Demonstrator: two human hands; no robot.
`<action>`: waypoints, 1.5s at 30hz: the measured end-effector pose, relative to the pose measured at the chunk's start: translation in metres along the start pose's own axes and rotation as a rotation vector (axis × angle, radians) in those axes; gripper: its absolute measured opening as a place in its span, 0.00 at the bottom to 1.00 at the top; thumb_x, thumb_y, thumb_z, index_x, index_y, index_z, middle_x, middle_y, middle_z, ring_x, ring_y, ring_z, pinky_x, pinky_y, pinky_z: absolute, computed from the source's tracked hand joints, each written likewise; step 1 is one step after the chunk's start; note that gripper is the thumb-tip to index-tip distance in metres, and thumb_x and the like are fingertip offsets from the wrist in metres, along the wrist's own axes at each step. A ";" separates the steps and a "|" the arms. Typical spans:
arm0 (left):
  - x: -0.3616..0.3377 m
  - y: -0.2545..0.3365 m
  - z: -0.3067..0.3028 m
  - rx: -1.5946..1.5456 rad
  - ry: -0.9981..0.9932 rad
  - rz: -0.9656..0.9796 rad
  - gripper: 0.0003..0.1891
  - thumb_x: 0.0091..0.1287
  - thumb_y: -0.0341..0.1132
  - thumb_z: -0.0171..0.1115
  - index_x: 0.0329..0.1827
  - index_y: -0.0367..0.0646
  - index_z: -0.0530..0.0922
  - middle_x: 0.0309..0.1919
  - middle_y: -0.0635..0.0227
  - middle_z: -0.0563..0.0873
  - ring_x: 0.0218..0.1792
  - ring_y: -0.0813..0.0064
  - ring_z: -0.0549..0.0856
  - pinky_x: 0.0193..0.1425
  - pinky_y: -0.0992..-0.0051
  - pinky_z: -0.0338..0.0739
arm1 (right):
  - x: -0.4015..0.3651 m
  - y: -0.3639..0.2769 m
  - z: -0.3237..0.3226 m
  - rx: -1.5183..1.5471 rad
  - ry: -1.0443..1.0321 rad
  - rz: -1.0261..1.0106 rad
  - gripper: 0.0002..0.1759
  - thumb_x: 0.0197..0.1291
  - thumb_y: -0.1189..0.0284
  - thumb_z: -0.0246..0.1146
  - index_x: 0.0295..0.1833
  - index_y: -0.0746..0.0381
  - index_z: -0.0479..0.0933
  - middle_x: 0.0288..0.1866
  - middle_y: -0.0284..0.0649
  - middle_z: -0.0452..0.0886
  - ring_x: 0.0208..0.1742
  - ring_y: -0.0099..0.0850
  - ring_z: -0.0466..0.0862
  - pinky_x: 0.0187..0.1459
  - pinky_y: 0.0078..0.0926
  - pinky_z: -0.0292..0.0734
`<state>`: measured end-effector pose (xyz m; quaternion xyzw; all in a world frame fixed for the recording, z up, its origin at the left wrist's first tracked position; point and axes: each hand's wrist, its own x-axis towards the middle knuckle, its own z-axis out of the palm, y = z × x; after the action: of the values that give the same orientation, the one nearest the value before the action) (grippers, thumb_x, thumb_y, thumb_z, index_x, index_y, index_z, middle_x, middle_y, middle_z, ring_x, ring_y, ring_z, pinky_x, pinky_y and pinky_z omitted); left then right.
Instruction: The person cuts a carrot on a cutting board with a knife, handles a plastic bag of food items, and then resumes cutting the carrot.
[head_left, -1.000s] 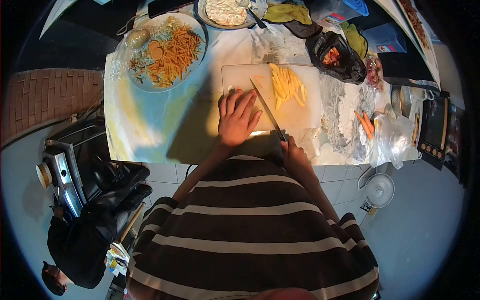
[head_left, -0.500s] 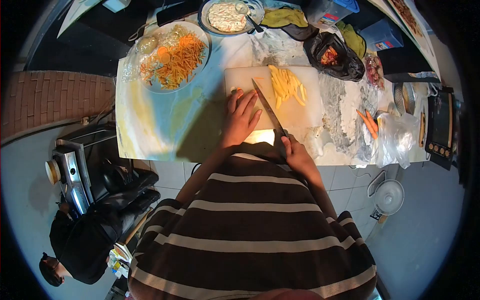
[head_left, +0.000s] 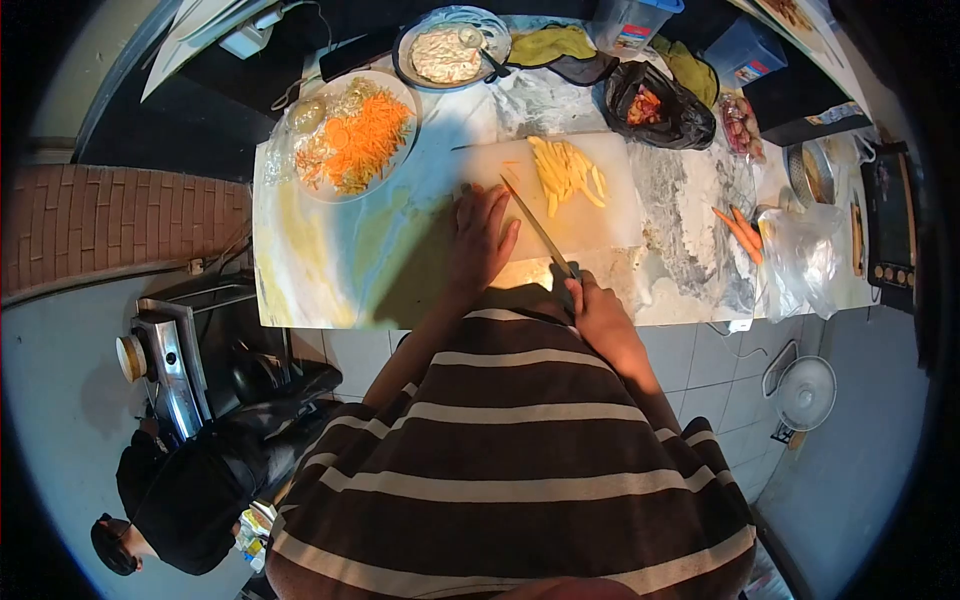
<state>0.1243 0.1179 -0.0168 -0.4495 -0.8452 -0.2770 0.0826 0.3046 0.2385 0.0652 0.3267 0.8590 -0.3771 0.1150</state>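
Observation:
My right hand [head_left: 598, 312] is closed round the handle of a kitchen knife [head_left: 540, 228], whose long blade points up and left across the white cutting board [head_left: 605, 232]. Close to the blade's tip, my left hand [head_left: 482, 240] presses down at the board's left side. A bit of orange shows at its fingertips, seemingly a piece of carrot mostly hidden by the fingers. Thin orange slivers [head_left: 510, 163] lie just beyond the blade. Right of the knife sits a pile of pale yellow cut sticks [head_left: 566, 172].
A large plate [head_left: 335, 196] of shredded carrot stands at the left. Behind the board are a bowl [head_left: 405, 72] of creamy mix, cloths [head_left: 552, 46] and a black plastic bag [head_left: 690, 130]. Whole carrots [head_left: 738, 235] lie right. Another person [head_left: 190, 490] is at lower left.
The view has shifted, so the table appears slightly differently placed. Both hands stay near the board, the knife still in my right hand; its blade looks turned slightly and sits closer to my left fingers.

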 end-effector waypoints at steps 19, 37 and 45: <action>-0.002 0.002 0.000 0.051 0.038 0.029 0.26 0.63 0.42 0.67 0.65 0.47 0.76 0.65 0.60 0.72 0.67 0.55 0.69 0.72 0.53 0.60 | 0.016 0.019 0.003 -0.033 0.069 -0.057 0.24 0.76 0.56 0.48 0.48 0.70 0.73 0.30 0.65 0.80 0.36 0.64 0.81 0.37 0.57 0.75; -0.002 -0.002 0.003 -0.040 0.027 -0.046 0.25 0.63 0.42 0.67 0.62 0.43 0.76 0.65 0.58 0.73 0.68 0.55 0.69 0.71 0.53 0.61 | 0.012 0.021 0.005 0.163 -0.019 -0.004 0.29 0.77 0.52 0.45 0.52 0.71 0.74 0.32 0.63 0.80 0.42 0.61 0.81 0.43 0.47 0.74; -0.002 -0.001 0.005 0.029 -0.004 -0.032 0.26 0.64 0.43 0.66 0.65 0.47 0.76 0.67 0.58 0.70 0.68 0.54 0.68 0.72 0.51 0.60 | 0.016 0.019 0.011 0.147 -0.030 0.017 0.30 0.77 0.52 0.46 0.59 0.70 0.73 0.34 0.64 0.81 0.42 0.60 0.82 0.44 0.46 0.74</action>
<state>0.1255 0.1186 -0.0218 -0.4351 -0.8565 -0.2649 0.0830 0.3047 0.2477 0.0399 0.3359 0.8244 -0.4428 0.1068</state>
